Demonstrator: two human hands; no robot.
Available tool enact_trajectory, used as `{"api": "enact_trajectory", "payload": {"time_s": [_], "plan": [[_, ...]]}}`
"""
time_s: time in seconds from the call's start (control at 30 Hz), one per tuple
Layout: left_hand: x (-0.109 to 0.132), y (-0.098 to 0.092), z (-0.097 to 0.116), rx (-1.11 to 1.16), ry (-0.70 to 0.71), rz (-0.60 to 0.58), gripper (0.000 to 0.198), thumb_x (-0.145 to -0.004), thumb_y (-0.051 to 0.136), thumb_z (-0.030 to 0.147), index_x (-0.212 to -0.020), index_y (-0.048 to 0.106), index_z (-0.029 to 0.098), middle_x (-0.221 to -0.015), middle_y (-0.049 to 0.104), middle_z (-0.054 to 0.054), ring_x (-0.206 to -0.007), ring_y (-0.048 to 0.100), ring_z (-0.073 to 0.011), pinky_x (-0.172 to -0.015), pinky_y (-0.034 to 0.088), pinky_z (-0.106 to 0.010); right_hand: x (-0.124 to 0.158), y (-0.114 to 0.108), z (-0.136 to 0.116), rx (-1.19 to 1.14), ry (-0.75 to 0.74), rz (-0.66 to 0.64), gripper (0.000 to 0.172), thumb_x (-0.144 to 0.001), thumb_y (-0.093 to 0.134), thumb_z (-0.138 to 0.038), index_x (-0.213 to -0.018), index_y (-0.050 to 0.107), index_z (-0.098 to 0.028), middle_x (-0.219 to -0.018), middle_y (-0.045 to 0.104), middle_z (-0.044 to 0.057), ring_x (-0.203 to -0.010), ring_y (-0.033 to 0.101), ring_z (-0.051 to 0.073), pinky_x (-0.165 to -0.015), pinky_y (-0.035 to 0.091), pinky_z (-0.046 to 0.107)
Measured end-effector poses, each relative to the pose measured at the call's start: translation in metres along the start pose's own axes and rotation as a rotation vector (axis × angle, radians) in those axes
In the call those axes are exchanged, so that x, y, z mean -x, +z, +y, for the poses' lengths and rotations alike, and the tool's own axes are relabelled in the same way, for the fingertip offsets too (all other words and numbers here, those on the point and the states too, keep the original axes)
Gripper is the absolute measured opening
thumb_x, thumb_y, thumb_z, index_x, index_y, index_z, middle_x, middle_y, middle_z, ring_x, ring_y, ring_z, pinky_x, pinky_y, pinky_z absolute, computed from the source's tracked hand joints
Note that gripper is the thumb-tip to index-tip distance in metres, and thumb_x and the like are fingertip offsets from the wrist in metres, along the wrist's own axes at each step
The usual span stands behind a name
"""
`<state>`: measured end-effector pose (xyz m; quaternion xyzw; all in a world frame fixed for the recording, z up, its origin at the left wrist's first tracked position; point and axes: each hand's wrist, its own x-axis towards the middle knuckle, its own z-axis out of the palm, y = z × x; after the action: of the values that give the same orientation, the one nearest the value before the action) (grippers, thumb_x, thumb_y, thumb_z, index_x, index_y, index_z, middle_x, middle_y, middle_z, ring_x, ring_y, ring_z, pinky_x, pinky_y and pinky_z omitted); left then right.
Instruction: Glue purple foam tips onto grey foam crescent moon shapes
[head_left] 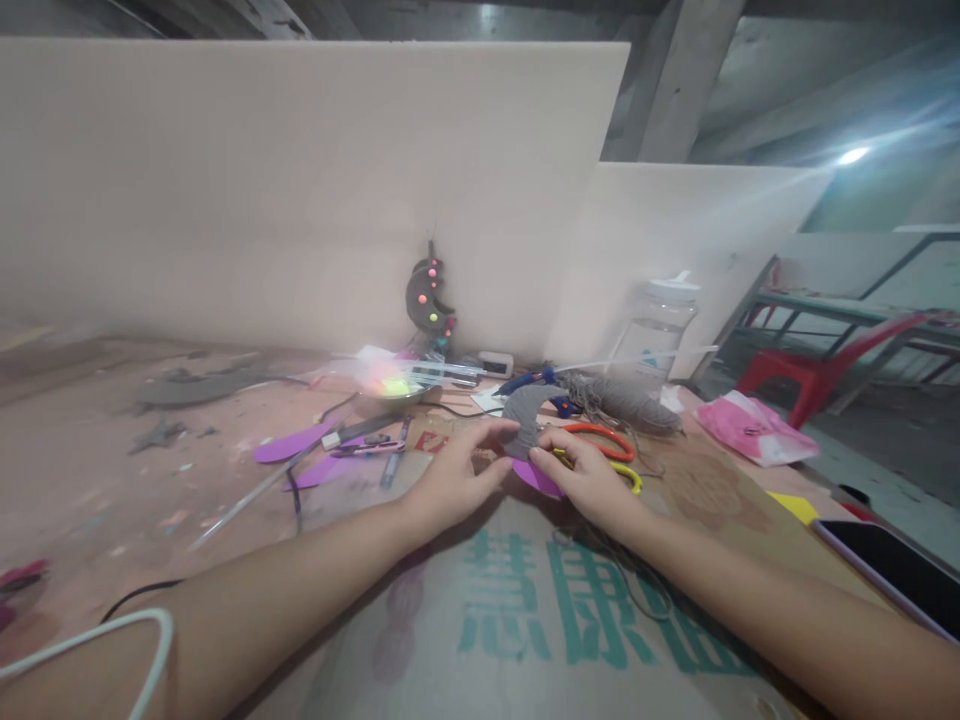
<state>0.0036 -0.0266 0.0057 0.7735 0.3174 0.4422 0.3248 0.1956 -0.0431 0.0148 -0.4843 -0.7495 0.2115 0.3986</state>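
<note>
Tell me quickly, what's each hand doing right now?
Left hand: curled, fingertips at the gray crescent; whether it grips cannot be told.
Right hand: closed, pinching the crescent's lower part.

2 bare forearms (322, 585) are slanting inward; the bare left hand (466, 468) is curving, thumb (491, 478) below fingers (489, 430); the bare right hand (583, 478) is pinching.

Held crescent (523, 420) looks like matt, ribbed yarn, yarn bundle (634, 402) rough, fibrous, cardboard (431, 660) matt, bottle (651, 340) clear smooth plastic, pink bag (754, 425) crinkled thin plastic, phone screen (896, 572) smooth, glossy.
</note>
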Motion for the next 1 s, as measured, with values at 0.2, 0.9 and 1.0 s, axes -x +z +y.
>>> {"api": "enact_trajectory", "payload": {"time_s": [0.2, 0.9, 1.0], "plan": [[-0.0004, -0.0011, -0.0050, -0.077, 0.017, 0.019, 0.029, -0.084, 0.057, 0.021, -0.112, 0.061, 0.018, -0.112, 0.065, -0.007, -0.102, 0.060, -0.0183, -0.094, 0.045, -0.032, -0.0002, 0.0006, -0.0016, 0.024, -0.007, -0.007, 0.026, -0.084, 0.051, -0.040, -0.071, 0.053, -0.019, -0.071, 0.053, 0.001, -0.069, 0.049, 0.017, -0.065, 0.038, 0.029], [-0.0018, -0.0030, -0.0041, 0.041, -0.112, 0.056, 0.026, -0.088, 0.053, 0.028, -0.110, 0.061, 0.017, -0.109, 0.066, -0.008, -0.100, 0.061, -0.0196, -0.088, 0.047, -0.032, 0.0006, -0.0008, 0.0028, -0.105, 0.026, -0.004, 0.031, -0.090, 0.045, -0.044, -0.081, 0.059, -0.018, -0.073, 0.055, 0.001, -0.069, 0.050, 0.016, -0.064, 0.039, 0.028], [-0.0030, -0.0023, -0.0069, 0.081, -0.130, 0.068, 0.026, -0.087, 0.054, 0.030, -0.109, 0.059, 0.016, -0.107, 0.065, -0.008, -0.098, 0.060, -0.0201, -0.084, 0.048, -0.031, 0.0007, 0.0008, 0.0025, -0.094, 0.054, -0.032, 0.020, -0.084, 0.056, -0.038, -0.080, 0.058, -0.018, -0.068, 0.053, -0.001, -0.064, 0.049, 0.015, -0.060, 0.038, 0.026]]}}
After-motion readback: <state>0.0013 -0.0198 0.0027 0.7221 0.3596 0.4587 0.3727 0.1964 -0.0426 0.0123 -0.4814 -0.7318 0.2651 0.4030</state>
